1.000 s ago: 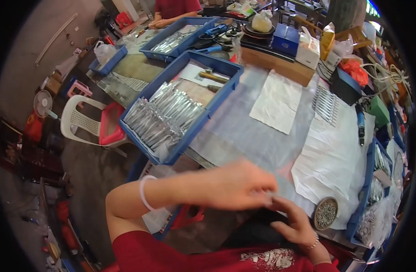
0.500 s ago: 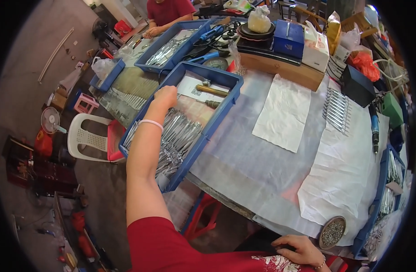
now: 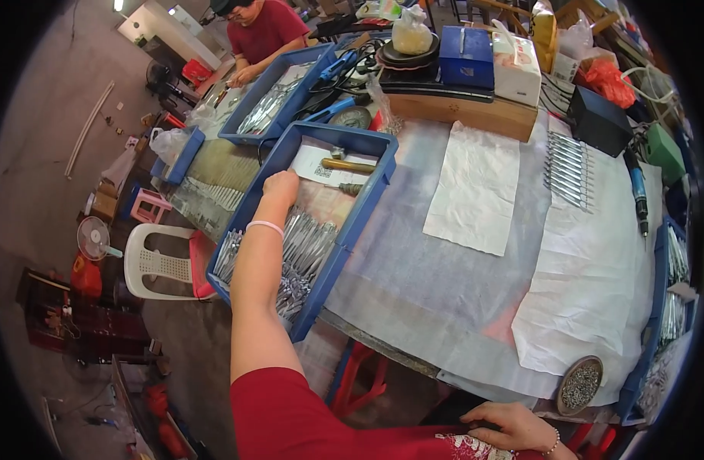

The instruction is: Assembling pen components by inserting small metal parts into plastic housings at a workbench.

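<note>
My left hand (image 3: 281,186) is over a long blue plastic tray (image 3: 377,191), its fingers curled down with the back of the hand showing. What they hold, if anything, is hidden. Slim silver metal pieces (image 3: 309,247) lie heaped in the tray around my wrist. Beyond the hand, a yellowish-handled hammer (image 3: 349,165) rests on a printed sheet in the same tray. My right hand (image 3: 513,425) lies loosely at the table's near edge by my body, fingers apart and holding nothing I can see.
A bowl of small metal parts (image 3: 580,386) stands near my right hand. A row of silver pieces (image 3: 568,173) and a blue electric screwdriver (image 3: 636,196) lie at the right. Another blue tray (image 3: 264,133) and a person (image 3: 269,32) are farther off. A white chair (image 3: 162,263) stands left.
The view has shifted slightly, showing more of the other person. My left hand stays over the blue tray, fingers still curled. My right hand rests as before.
</note>
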The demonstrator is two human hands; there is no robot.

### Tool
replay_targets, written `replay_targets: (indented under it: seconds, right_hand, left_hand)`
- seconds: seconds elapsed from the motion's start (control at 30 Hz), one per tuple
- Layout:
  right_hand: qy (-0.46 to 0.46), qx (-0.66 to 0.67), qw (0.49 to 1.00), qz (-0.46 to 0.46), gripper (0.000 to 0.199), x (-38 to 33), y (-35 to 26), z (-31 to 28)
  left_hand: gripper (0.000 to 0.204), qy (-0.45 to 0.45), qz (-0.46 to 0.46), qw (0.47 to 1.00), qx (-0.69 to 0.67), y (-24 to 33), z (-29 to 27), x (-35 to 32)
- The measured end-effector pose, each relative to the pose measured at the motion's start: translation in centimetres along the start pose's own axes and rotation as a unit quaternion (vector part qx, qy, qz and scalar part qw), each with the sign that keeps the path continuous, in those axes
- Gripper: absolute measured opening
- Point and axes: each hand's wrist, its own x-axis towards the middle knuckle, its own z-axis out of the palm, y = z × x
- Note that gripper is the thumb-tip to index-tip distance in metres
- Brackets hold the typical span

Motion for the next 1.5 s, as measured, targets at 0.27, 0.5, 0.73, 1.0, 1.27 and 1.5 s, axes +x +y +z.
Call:
replay_targets:
  seconds: [0.27,0.5,0.73,1.0,1.27,1.5]
  right_hand:
    - [-0.006,-0.047,0.999,0.005,0.029,-0.4,0.1,0.3]
    - [-0.004,-0.077,0.997,-0.025,0.029,-0.9,0.6,1.1]
    - [0.017,-0.164,0.983,-0.085,0.027,-2.2,2.4,2.2]
    - [-0.002,-0.208,0.97,-0.127,0.028,-4.2,2.4,4.2]
    - [0.047,-0.234,0.967,-0.085,0.026,-10.1,4.0,5.8]
    - [0.053,-0.224,0.968,-0.098,0.026,-13.4,6.2,6.5]
  left_hand:
    - [0.019,0.004,0.061,0.998,0.011,-1.3,-1.8,-0.7]
    - [0.01,0.082,0.119,0.989,-0.017,-2.8,-3.9,-3.1]
    - [0.006,0.176,0.213,0.961,-0.022,0.0,-10.3,-8.6]
    - [0.01,0.187,0.435,0.871,-0.128,15.5,-15.3,-22.0]
    - [0.015,0.173,0.408,0.883,-0.157,22.9,-9.1,-26.3]
    - [0.026,0.138,0.345,0.83,-0.416,21.8,-7.2,-25.5]
